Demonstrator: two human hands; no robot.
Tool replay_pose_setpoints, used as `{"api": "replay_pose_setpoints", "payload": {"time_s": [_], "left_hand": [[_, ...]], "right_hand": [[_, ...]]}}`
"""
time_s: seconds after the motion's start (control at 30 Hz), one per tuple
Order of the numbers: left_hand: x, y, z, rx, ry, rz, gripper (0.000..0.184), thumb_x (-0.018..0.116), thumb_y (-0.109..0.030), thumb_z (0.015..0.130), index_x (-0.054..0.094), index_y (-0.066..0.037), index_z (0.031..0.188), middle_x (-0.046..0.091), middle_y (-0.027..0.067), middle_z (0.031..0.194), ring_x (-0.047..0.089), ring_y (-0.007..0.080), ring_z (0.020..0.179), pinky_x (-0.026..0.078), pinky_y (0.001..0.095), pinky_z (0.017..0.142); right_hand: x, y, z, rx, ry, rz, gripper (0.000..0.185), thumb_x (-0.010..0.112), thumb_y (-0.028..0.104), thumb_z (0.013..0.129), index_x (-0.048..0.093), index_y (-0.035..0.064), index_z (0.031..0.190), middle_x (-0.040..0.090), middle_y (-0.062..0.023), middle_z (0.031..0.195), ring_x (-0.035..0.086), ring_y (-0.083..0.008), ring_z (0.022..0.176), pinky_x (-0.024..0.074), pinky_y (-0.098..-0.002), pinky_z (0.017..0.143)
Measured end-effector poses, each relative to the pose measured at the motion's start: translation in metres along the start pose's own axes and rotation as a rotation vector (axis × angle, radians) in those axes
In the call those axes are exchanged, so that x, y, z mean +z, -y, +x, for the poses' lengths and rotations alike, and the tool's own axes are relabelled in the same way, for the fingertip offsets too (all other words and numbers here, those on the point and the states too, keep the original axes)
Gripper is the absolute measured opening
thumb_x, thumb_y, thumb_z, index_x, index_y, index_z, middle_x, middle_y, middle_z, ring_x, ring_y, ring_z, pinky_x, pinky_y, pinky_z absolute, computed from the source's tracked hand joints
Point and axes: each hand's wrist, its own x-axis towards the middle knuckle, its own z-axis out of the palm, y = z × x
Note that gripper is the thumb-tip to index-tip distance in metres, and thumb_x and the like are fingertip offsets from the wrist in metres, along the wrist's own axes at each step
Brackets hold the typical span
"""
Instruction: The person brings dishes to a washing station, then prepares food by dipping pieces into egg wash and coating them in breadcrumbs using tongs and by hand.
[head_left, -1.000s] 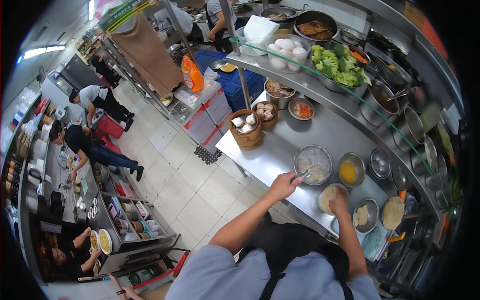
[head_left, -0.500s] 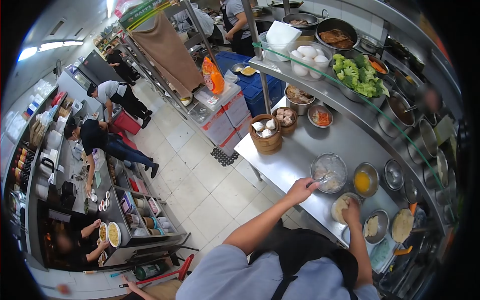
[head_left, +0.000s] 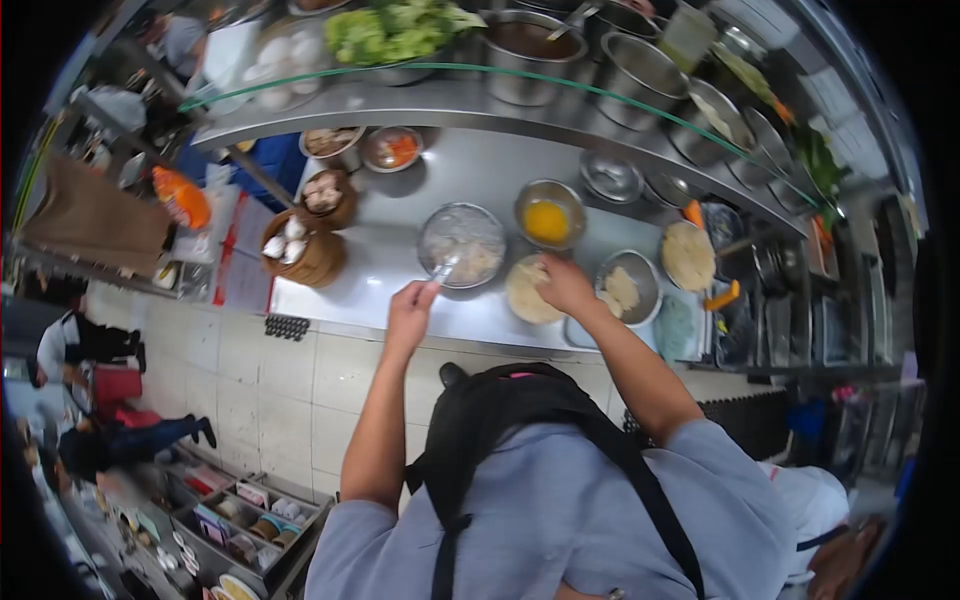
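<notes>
My left hand (head_left: 410, 303) is closed around the handle of what look like metal tongs (head_left: 446, 268). Their tip is inside a steel bowl (head_left: 428, 232) holding pale pieces in a whitish coating. My right hand (head_left: 566, 287) reaches into a round container of pale crumbs (head_left: 527, 300), fingers curled down at its right side; anything in them is hidden. Behind that container stands a steel bowl of yellow beaten egg (head_left: 546, 222). Just right of my right hand, another steel bowl (head_left: 648, 292) has pale crumb-like food in it.
Bamboo steamers (head_left: 318, 262) with white dumplings stand at the counter's left. Along the back, a metal shelf (head_left: 400, 112) overhangs the counter, carrying eggs, leafy greens (head_left: 395, 35) and steel pots. A round of pale crumbs (head_left: 688, 257) lies at right. Other people work at lower left.
My view has swung to the right and squared up to the counter. My left hand stays on the tongs at the bowl, and my right hand stays at the crumb container.
</notes>
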Motion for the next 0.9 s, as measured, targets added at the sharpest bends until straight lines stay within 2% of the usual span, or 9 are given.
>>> {"api": "replay_pose_setpoints", "payload": {"time_s": [0.13,0.2,0.3,0.33,0.57,0.63,0.73,0.8,0.9], "left_hand": [[0.001,-0.008,-0.001,-0.129,0.071,-0.022,0.037,0.065,-0.033,0.1,0.069,0.004,0.099,0.06,0.0021,0.076,0.05,0.0117,0.072,0.044,0.0305,0.067],[0.004,-0.009,0.0,-0.122,0.072,-0.038,0.036,0.064,-0.033,0.101,0.068,0.003,0.099,0.057,-0.0004,0.076,0.047,0.0105,0.073,0.043,0.0292,0.067],[0.003,-0.014,0.0,-0.122,0.07,-0.048,0.037,0.063,-0.034,0.102,0.068,0.003,0.098,0.056,-0.0005,0.076,0.047,0.0105,0.073,0.042,0.0289,0.068],[0.006,-0.008,0.001,-0.053,0.047,-0.066,0.03,0.062,-0.031,0.102,0.071,-0.002,0.099,0.044,-0.0086,0.068,0.035,0.0036,0.061,0.028,0.0238,0.054],[0.013,-0.012,0.004,-0.057,0.068,-0.043,0.032,0.062,-0.032,0.102,0.071,-0.001,0.099,0.044,-0.0085,0.068,0.035,0.0037,0.061,0.029,0.0238,0.054],[0.013,-0.016,0.002,-0.101,0.085,-0.022,0.038,0.063,-0.035,0.101,0.068,0.003,0.096,0.057,-0.0003,0.076,0.047,0.0106,0.073,0.042,0.0291,0.068],[0.011,-0.02,0.0,-0.136,0.084,-0.019,0.038,0.063,-0.035,0.101,0.068,0.003,0.096,0.056,-0.0009,0.075,0.045,0.0103,0.072,0.041,0.0289,0.067],[0.012,-0.02,-0.005,-0.123,0.074,-0.027,0.038,0.064,-0.034,0.101,0.068,0.003,0.096,0.054,-0.0014,0.074,0.044,0.01,0.071,0.04,0.0288,0.066],[0.01,-0.022,-0.004,-0.112,0.068,-0.025,0.038,0.064,-0.034,0.101,0.068,0.003,0.095,0.053,-0.0018,0.073,0.044,0.0098,0.07,0.04,0.0289,0.065]], "right_hand": [[0.025,-0.016,-0.002,-0.147,-0.224,-0.127,0.035,0.067,0.014,0.077,0.063,0.0073,0.112,0.069,-0.022,0.105,0.066,-0.0425,0.103,0.053,-0.0499,0.091],[0.024,-0.026,0.005,-0.11,0.083,-0.119,0.025,0.067,0.014,0.078,0.065,0.0046,0.101,0.07,-0.019,0.097,0.068,-0.0394,0.095,0.0539,-0.0482,0.085],[0.012,-0.035,0.024,0.009,0.071,0.157,0.022,0.065,0.015,0.079,0.067,0.0032,0.098,0.07,-0.0204,0.095,0.068,-0.0386,0.093,0.0534,-0.0468,0.083],[0.011,-0.035,0.029,0.009,0.075,0.158,0.022,0.065,0.015,0.079,0.067,0.0032,0.098,0.07,-0.0204,0.095,0.068,-0.0386,0.093,0.0534,-0.0468,0.083],[0.071,-0.055,0.054,0.049,0.19,-0.046,0.029,0.065,0.018,0.078,0.067,0.0,0.101,0.069,-0.0248,0.1,0.067,-0.0406,0.097,0.0528,-0.0472,0.084],[0.058,-0.044,0.048,0.052,0.267,-0.021,0.028,0.066,0.016,0.076,0.067,0.0012,0.1,0.069,-0.0243,0.098,0.067,-0.0399,0.095,0.0528,-0.0473,0.084],[0.034,-0.018,0.021,0.005,0.181,-0.071,0.034,0.07,0.017,0.074,0.067,0.0012,0.103,0.069,-0.0237,0.105,0.066,-0.0392,0.103,0.0533,-0.0465,0.09],[0.046,-0.016,0.004,-0.096,-0.15,-0.215,0.036,0.07,0.017,0.072,0.066,-0.0006,0.104,0.069,-0.0241,0.106,0.067,-0.0401,0.104,0.0535,-0.0472,0.095],[0.049,-0.012,0.011,-0.025,-0.078,-0.254,0.043,0.072,0.019,0.072,0.065,0.0001,0.11,0.069,-0.0239,0.11,0.067,-0.0392,0.106,0.0538,-0.0473,0.094]]}}
